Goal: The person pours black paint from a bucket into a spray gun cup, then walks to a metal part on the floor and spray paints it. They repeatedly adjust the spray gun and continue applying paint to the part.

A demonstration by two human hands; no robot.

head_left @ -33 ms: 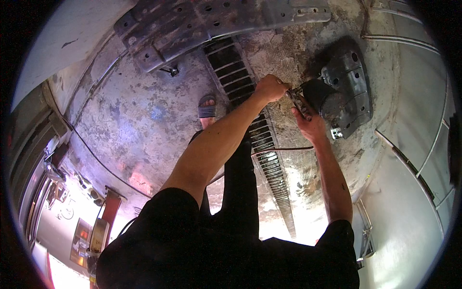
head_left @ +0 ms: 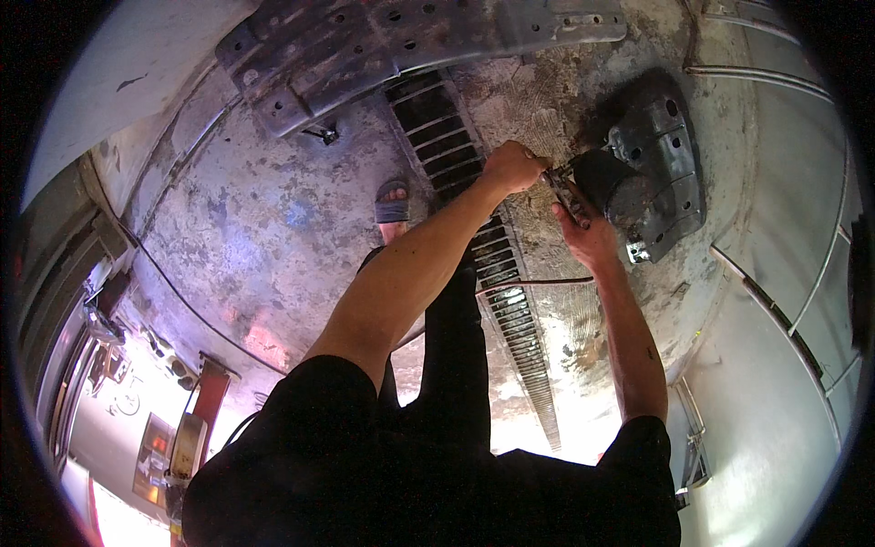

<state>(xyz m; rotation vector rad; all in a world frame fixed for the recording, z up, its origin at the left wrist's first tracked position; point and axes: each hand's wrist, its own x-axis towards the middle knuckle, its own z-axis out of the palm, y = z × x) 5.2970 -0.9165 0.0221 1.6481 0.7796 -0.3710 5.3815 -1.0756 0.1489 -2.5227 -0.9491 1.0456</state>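
"Beside the dark bent plate, what are the hands doing?"

"The right hand is curled around a thin dark metal tool."

"And the left hand?"

"Its fingers are bent in tight by the tool's far end. I can't tell if they hold it."

"Where is the tool?"

"Between the hands, just left of a black round can, right of the floor drain."

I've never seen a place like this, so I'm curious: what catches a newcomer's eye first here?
Probably the left hand and right hand, both on a dark metal piece right of centre. Then come the slatted floor grate running down the middle, and the big holed metal panel across the top.
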